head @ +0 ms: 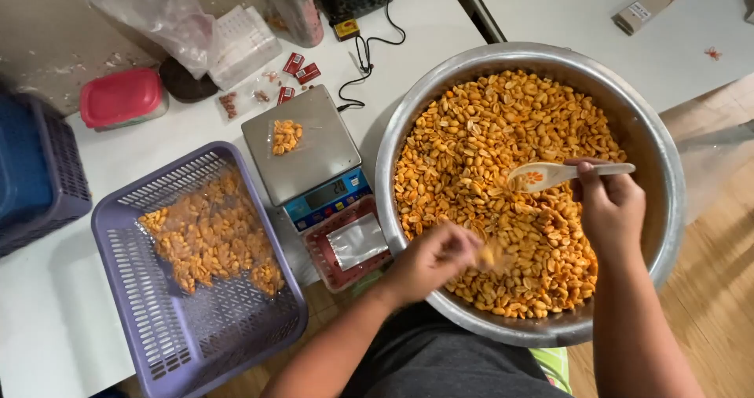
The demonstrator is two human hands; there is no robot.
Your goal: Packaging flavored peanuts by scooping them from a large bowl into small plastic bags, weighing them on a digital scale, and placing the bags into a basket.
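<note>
A large steel bowl (660, 170) full of orange-coated peanuts (487, 131) sits in front of me. My right hand (609, 206) grips a pale plastic spoon (550, 174) laid over the nuts. My left hand (432, 261) is closed over the bowl's near left side, pinching a small clear bag (491, 255) with a few nuts in it, blurred. A small clear bag of peanuts (286, 136) lies on the steel tray of a digital scale (310, 158) left of the bowl.
A purple plastic basket (196, 335) at left holds several filled peanut bags (212, 237). A red tray with a silvery packet (349, 245) lies under the scale's front. Behind are a red-lidded box (122, 97), a steel cup (297, 5), a black cord (365, 52), a blue crate (35, 170).
</note>
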